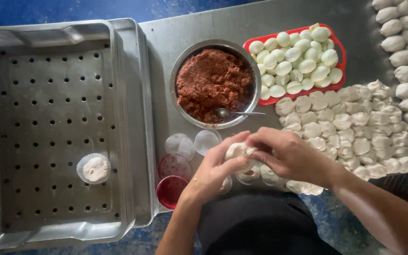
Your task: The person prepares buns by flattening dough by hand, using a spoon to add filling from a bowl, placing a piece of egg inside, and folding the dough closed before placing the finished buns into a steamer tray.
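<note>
We pinch one dough ball shut between left hand and right hand above the tabletop; one finished bun sits in the perforated tray, many dough pieces remain

1 perforated tray, 1 bowl, 1 spoon, 1 red basket, 1 bun in paper cup

Pale round dough ball, cupped between both hands
</note>
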